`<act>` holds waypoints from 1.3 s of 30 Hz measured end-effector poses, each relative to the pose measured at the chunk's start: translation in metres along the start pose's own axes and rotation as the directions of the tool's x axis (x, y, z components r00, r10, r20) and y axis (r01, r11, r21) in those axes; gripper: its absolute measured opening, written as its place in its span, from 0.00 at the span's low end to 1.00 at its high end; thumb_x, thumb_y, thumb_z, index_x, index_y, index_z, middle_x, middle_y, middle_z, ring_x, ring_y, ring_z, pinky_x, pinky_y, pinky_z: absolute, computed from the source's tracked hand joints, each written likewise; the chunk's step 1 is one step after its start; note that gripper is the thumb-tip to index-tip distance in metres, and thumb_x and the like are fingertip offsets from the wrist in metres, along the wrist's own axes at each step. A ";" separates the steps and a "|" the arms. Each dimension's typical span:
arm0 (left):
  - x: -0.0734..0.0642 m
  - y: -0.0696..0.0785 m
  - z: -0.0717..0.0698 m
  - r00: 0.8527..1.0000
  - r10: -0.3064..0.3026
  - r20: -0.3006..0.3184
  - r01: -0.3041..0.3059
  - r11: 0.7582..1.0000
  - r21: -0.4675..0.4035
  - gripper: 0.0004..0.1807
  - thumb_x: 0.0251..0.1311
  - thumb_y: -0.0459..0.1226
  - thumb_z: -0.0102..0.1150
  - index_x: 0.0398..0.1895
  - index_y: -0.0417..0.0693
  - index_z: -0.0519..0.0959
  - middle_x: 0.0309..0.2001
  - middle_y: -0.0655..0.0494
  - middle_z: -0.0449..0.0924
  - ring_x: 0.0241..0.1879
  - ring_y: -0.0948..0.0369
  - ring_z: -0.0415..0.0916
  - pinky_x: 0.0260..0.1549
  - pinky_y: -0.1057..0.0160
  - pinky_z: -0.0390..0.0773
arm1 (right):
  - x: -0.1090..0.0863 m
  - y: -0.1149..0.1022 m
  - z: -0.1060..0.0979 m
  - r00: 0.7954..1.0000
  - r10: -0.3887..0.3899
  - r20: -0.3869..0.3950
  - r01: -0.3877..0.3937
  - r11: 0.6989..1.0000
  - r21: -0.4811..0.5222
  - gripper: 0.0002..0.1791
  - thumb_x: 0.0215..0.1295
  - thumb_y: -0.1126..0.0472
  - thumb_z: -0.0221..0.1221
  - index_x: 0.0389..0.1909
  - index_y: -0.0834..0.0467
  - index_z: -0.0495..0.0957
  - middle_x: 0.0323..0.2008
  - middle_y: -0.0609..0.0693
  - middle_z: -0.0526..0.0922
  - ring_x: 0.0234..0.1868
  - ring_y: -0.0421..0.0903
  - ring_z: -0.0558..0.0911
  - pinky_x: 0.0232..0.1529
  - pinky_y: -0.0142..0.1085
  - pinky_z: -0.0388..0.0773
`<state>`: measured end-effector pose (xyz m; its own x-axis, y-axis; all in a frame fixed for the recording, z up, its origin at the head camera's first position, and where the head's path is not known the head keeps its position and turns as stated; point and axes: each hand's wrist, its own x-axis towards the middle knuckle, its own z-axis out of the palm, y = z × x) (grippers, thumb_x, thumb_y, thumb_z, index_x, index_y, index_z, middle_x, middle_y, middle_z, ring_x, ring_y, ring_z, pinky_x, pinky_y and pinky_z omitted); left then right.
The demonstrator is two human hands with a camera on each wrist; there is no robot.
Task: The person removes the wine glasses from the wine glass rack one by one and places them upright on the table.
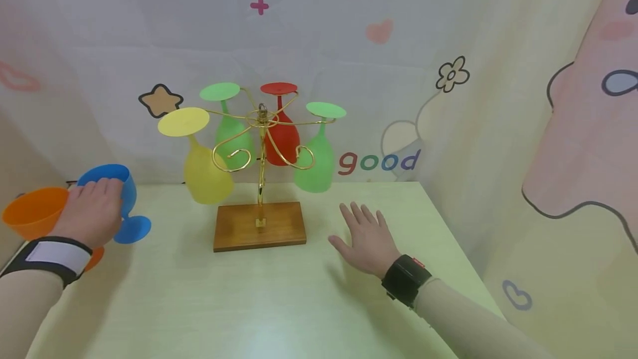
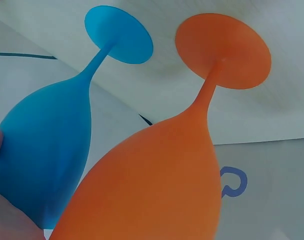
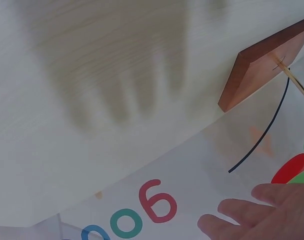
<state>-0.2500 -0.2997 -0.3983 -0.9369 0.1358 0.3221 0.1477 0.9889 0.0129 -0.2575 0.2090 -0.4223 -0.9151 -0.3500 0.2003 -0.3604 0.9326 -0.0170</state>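
At the left of the head view, my left hand (image 1: 94,212) grips a blue plastic goblet (image 1: 130,193) by its bowl near the rim. The goblet stands upright. Close beside it is an orange goblet (image 1: 35,209), partly hidden by my hand and wrist; in the left wrist view its bowl fills the middle. My right hand (image 1: 369,242) hovers over the table, fingers spread and straight, holding nothing. Between the hands stands a gold wire rack (image 1: 261,170) on a wooden base (image 1: 284,226). Upside down from it hang a yellow goblet (image 1: 204,176), a red goblet (image 1: 283,140) and two green goblets (image 1: 316,162).
A pale wooden table (image 1: 214,303) lies under everything. Right behind it hangs a printed curtain (image 1: 309,26), which also runs along the right side. The rack's curled arms and hanging goblets reach out beyond its base.
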 end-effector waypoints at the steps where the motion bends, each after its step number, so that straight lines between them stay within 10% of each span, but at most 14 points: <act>1: 0.000 0.000 0.000 1.000 -0.007 0.000 0.007 1.000 -0.006 0.25 0.45 0.31 0.64 0.42 0.30 0.62 0.32 0.37 0.65 0.32 0.42 0.61 0.34 0.42 0.63 | 0.000 0.000 0.000 1.000 0.000 0.000 0.000 1.000 -0.002 0.42 0.57 0.30 0.38 0.68 0.50 0.52 0.65 0.54 0.58 0.65 0.55 0.55 0.62 0.55 0.45; 29: -0.010 -0.001 -0.019 0.999 -0.023 -0.049 0.017 0.991 -0.134 0.32 0.56 0.38 0.54 0.59 0.31 0.54 0.53 0.31 0.58 0.50 0.36 0.52 0.44 0.36 0.53 | 0.007 -0.004 -0.019 0.999 -0.037 -0.026 0.037 0.999 0.036 0.42 0.57 0.32 0.42 0.68 0.51 0.51 0.65 0.55 0.57 0.65 0.54 0.54 0.62 0.54 0.48; 39: -0.015 0.017 -0.048 0.993 0.025 -0.117 -0.043 0.987 -0.154 0.42 0.51 0.41 0.60 0.63 0.33 0.49 0.54 0.32 0.54 0.51 0.37 0.50 0.46 0.35 0.51 | 0.024 0.004 -0.056 0.993 -0.073 -0.097 0.083 0.992 0.096 0.44 0.56 0.37 0.51 0.67 0.56 0.49 0.65 0.58 0.56 0.65 0.56 0.54 0.61 0.53 0.52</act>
<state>-0.2180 -0.2883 -0.3573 -0.8894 0.1521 0.4312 0.2344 0.9614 0.1444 -0.2711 0.2096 -0.3631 -0.8643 -0.4074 0.2950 -0.4507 0.8877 -0.0943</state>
